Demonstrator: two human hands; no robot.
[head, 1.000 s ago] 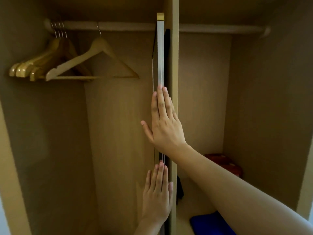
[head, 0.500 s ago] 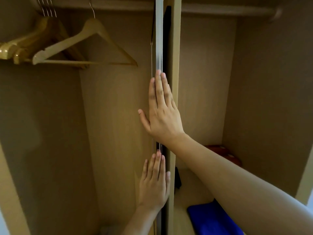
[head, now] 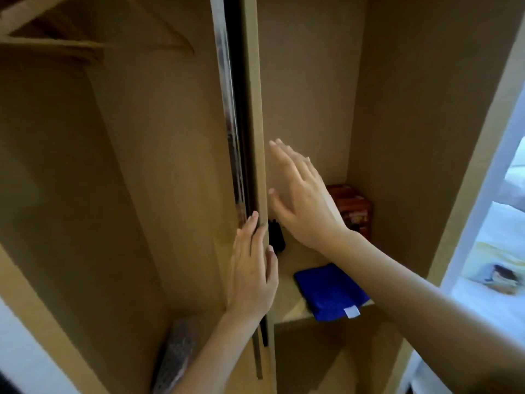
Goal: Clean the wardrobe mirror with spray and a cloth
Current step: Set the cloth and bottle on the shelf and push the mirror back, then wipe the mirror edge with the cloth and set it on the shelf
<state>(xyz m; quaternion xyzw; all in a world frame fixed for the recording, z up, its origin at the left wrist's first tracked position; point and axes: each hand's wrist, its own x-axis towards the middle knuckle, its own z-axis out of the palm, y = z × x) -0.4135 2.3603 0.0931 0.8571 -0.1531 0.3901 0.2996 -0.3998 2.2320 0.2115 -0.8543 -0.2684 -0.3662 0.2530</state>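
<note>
The mirror [head: 227, 103] shows only as a thin edge-on strip beside the wardrobe's central divider [head: 254, 109]. My left hand [head: 251, 268] lies flat with straight fingers against the mirror's edge and the divider low down. My right hand [head: 301, 197] is in the air inside the right compartment, fingers straight, touching nothing. A folded blue cloth [head: 331, 291] lies on the shelf [head: 287, 308] below my right forearm. A small black object [head: 275, 236], perhaps the spray, stands behind the divider, mostly hidden.
A red box [head: 355, 209] stands at the shelf's back right corner. Wooden hangers [head: 56, 44] hang at the top left. A dark patterned object [head: 177, 354] leans at the bottom of the left compartment. A bright room shows past the right wardrobe side [head: 466, 194].
My right hand has left the mirror's edge and swung right into the right compartment. My left hand stays on the edge. The view has tilted down and to the right.
</note>
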